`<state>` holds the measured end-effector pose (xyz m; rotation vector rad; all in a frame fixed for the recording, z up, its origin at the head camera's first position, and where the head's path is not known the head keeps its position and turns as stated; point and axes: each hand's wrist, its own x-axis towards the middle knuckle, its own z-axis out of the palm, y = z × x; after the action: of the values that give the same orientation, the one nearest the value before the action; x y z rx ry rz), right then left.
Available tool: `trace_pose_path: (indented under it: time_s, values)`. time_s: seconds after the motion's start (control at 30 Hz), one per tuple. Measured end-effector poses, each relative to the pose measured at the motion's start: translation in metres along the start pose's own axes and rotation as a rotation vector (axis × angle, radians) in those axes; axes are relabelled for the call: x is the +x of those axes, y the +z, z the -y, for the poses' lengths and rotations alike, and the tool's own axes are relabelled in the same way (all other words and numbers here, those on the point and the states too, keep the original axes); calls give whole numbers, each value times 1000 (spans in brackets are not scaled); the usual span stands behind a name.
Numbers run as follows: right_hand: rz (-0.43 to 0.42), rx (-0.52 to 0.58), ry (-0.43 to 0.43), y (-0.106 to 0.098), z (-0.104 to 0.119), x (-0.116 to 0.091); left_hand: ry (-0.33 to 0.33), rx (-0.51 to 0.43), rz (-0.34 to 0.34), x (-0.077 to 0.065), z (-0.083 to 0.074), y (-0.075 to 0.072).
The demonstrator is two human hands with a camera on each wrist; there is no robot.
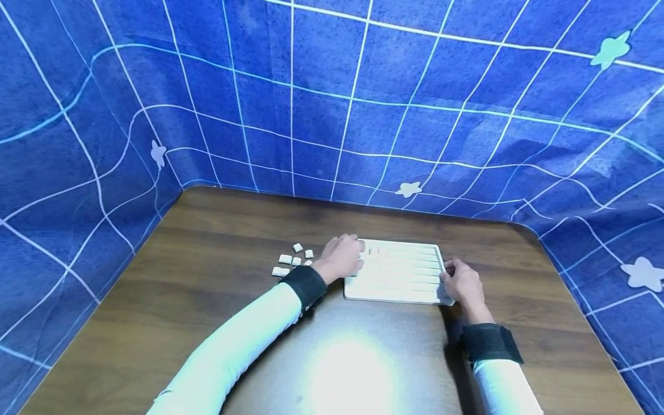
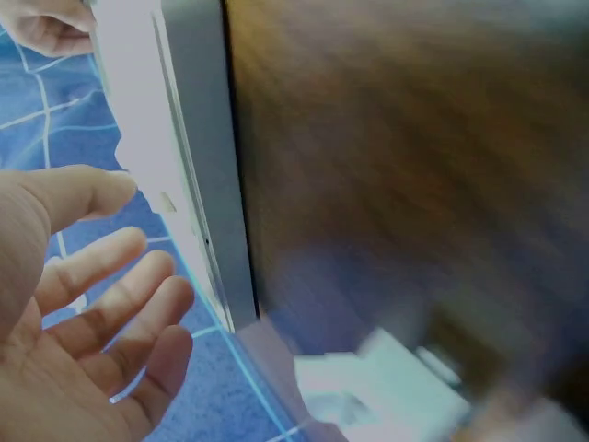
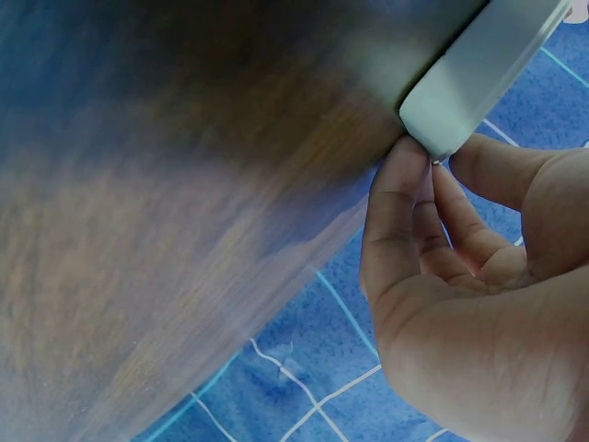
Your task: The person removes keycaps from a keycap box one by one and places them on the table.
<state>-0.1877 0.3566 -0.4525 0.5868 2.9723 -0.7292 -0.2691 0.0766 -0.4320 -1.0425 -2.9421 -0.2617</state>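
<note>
A white tray with long parallel slots lies flat on the table. Over its left end reaches my left hand; in the left wrist view that hand has its fingers loosely extended and nothing between thumb and fingers. At the tray's right side, my right hand holds the edge. The right wrist view has the thumb and fingers of this hand pinching the tray's corner. A few small pale pieces sit in the top slot, close to the left fingertips.
Several small white blocks are scattered left of the tray, by the left wrist. The brown wooden table meets a blue curtain with a line grid and stars behind it and at both sides. Bright glare covers the table's near middle.
</note>
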Motion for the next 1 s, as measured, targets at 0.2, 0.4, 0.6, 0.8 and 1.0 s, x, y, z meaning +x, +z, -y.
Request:
trace_pose_path:
  time_s: [0.2,0.4,0.6,0.8,1.0]
  values:
    - [-27,16,-14,2,-1,0,22,-16,-20,23,-6,5]
    - [-23,19,-17,3,0,2,30,-24,1,32,-5,11]
    - [-27,14,-9,0,-1,4,6,-25,30,39,-7,16]
    - [-25,22,-22,0,0,3,-13,-15,21,42,-9,19]
    - [-29,34,-27,-1,-2,2,-23,-25,22,44,-11,19]
